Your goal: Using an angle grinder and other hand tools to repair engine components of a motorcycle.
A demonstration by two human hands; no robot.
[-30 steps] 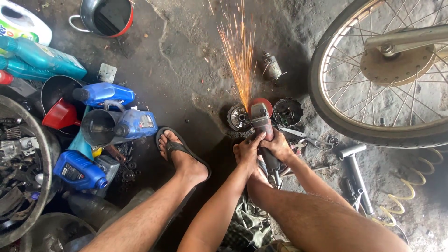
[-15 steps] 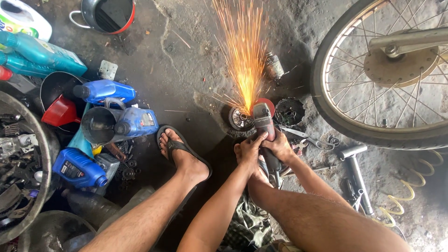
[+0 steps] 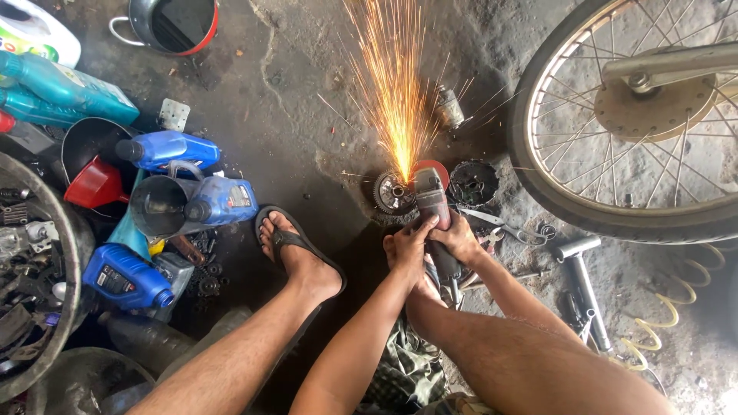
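Grinding in progress: left hand [image 3: 407, 247] and right hand [image 3: 459, 240], each grip wrapped tight around the angle grinder [image 3: 432, 201], disc [image 3: 430, 166] pressed on the toothed sprocket [image 3: 390, 192] lying on the floor [image 3: 292, 146], sparks [image 3: 392, 84] thrown forward. Next move, as judged: steady pressure, disc angle held, foot [image 3: 296, 250] clear of the cut.

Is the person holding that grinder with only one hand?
No, both the left hand and the right hand grip the angle grinder while sparks fly from the toothed metal part.

Bare forearms, bare legs — a dark flip-flop [image 3: 296, 244] on one foot, camouflage-patterned shorts [image 3: 407, 369] at the lap
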